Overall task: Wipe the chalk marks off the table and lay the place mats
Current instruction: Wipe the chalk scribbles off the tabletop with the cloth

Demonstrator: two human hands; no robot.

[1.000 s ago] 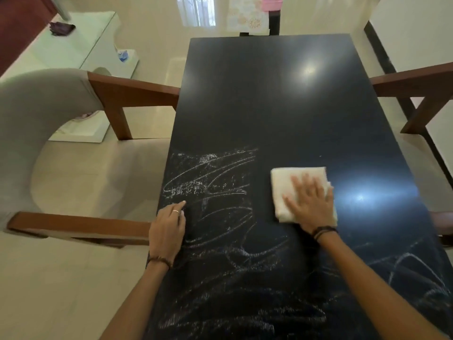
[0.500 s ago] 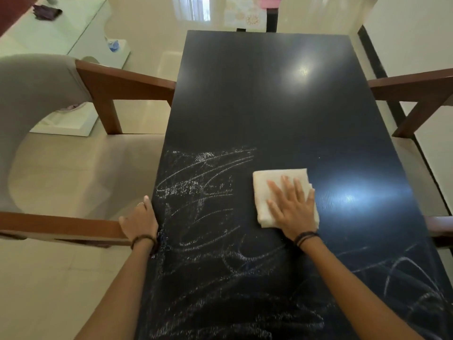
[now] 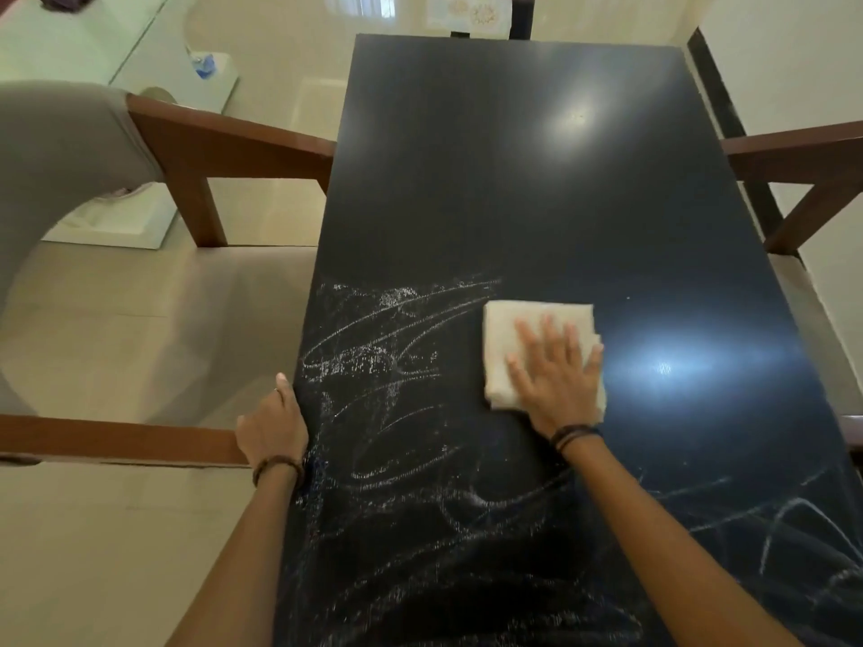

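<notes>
The right hand [image 3: 555, 375] lies flat on a folded white cloth [image 3: 509, 338], its fingers straight and spread, pressing the cloth onto the dark table [image 3: 513, 179]. The cloth is about midway along the table's length, a little nearer to the right edge than to the left. White chalk marks [image 3: 387, 361] cover the near half of the table, from just beside the cloth to the left edge, and more of them show at the near right corner (these ones look fainter). The left hand [image 3: 273, 429] grips the left edge, the fingers curled over it. A chair [image 3: 224, 147] with brown wooden arms stands at the left side.
</notes>
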